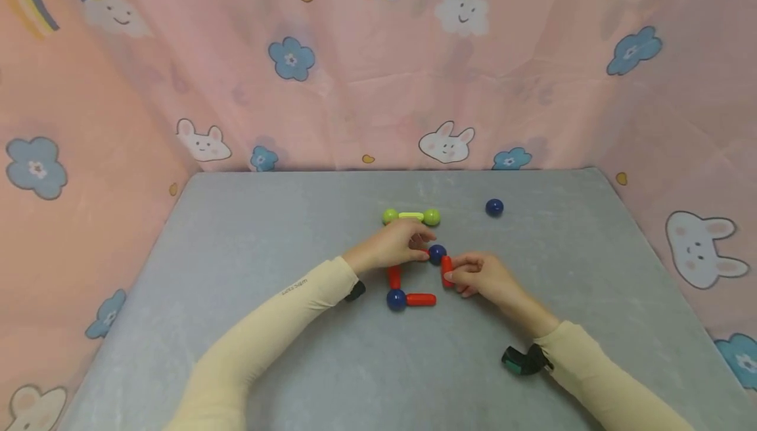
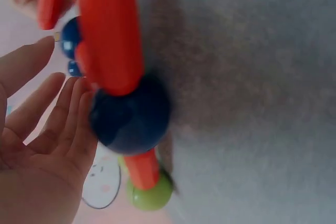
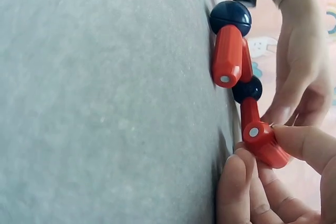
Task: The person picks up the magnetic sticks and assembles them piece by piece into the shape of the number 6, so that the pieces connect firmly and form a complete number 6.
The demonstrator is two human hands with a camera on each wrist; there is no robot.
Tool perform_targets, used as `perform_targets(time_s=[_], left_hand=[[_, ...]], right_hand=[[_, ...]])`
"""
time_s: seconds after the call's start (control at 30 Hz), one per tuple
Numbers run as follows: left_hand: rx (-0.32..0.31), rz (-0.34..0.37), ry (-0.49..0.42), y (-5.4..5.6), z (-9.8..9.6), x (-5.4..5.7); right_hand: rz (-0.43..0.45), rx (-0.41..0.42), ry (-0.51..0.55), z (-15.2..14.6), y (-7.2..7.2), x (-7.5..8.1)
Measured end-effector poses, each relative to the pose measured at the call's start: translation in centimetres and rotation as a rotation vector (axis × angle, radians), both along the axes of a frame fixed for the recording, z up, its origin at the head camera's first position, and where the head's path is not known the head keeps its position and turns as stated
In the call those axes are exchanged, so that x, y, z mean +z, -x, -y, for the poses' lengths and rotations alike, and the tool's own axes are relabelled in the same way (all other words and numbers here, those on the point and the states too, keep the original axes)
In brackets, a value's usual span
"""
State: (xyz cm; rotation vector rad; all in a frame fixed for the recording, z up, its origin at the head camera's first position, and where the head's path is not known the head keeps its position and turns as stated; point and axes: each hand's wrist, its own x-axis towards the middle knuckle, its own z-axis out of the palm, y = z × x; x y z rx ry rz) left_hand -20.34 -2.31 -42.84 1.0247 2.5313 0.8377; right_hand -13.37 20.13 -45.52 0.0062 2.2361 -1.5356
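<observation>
My right hand (image 1: pixel 481 275) pinches a red magnetic stick (image 1: pixel 447 271) between thumb and fingers. The stick's far end is at a blue ball (image 1: pixel 437 253). My left hand (image 1: pixel 399 245) hovers over the frame with loosely bent fingers, close to that ball; in the left wrist view a gap shows between thumb and fingers. Its fingers partly hide a red stick leading to the ball. Nearer the front, another blue ball (image 1: pixel 397 299) joins a red stick (image 1: pixel 394 277) running away from me and a red stick (image 1: pixel 421 299) pointing right.
Behind the left hand, two green balls (image 1: pixel 432 217) flank a light green stick (image 1: pixel 411 216). A loose blue ball (image 1: pixel 494 207) lies farther back on the right of the grey tabletop (image 1: pixel 266 221). A patterned pink curtain (image 1: pixel 355 89) hangs behind the table.
</observation>
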Motion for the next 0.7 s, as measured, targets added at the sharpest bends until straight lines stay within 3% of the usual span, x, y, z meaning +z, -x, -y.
perform_targets(time_s=[0.33, 0.7], left_hand=[[-0.013, 0.033, 0.030, 0.8, -1.0, -1.4], [-0.002, 0.039, 0.029, 0.8, -0.9, -1.6]], right_hand=[[0.022, -0.005, -0.059, 0.3, 0.1, -0.1], [0.062, 0.002, -0.065, 0.9, 0.2, -0.2]])
